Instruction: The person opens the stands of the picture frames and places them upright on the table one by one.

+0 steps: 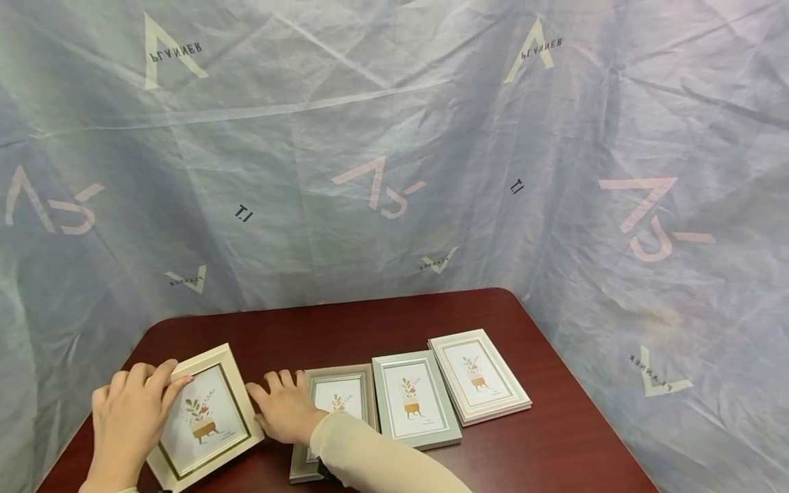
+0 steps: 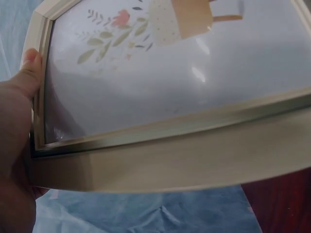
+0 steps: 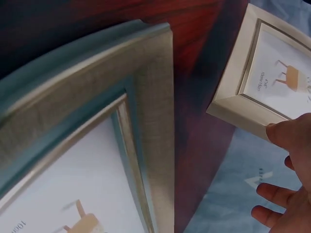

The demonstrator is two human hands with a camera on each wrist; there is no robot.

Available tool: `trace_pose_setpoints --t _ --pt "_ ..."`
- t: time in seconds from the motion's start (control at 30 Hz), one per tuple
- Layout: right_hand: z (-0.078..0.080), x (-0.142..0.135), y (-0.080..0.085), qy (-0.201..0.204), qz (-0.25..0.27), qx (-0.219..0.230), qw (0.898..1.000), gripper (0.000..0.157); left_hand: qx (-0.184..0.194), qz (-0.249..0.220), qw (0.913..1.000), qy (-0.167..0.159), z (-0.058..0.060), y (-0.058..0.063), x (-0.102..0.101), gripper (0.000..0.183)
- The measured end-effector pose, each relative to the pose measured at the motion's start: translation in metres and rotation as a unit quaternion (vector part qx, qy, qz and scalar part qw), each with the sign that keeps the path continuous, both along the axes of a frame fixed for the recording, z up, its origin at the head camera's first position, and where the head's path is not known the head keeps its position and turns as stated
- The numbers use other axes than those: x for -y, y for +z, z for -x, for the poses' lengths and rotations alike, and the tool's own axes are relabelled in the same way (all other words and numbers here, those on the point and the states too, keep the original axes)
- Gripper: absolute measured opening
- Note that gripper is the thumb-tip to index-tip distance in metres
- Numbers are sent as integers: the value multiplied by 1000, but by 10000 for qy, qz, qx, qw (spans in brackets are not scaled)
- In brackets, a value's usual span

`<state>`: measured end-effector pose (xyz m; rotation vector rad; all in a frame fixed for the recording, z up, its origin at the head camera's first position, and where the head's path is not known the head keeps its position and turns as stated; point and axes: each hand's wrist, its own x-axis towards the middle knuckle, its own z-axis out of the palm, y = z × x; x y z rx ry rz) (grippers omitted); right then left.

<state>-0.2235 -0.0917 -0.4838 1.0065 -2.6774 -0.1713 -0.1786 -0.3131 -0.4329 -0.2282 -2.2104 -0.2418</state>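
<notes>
My left hand (image 1: 129, 411) grips a cream picture frame (image 1: 209, 418) by its upper left edge, and the frame is tilted up over the table's left side. In the left wrist view the thumb (image 2: 31, 68) lies along the front border of that frame. Beside its right edge is my right hand (image 1: 286, 411), fingers spread. The right wrist view has the right thumb (image 3: 282, 131) at the cream border; whether it bears on it I cannot tell. Under the right forearm lies a taupe picture frame (image 1: 368, 390), partly hidden. All the frames show a potted-plant print.
A pale green picture frame (image 1: 450, 418) lies right of the taupe one, close against it. Further right is a white picture frame (image 1: 508, 383) with a layered edge, possibly two stacked. The dark red table (image 1: 370, 315) meets a grey printed cloth (image 1: 308, 171) behind.
</notes>
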Motion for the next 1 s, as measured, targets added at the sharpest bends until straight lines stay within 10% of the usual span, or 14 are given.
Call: trace_pose_setpoints --t 1.0 --pt "-2 2 -15 -48 -113 108 9999 58 442 -328 9985 65 -2 -22 -1 56"
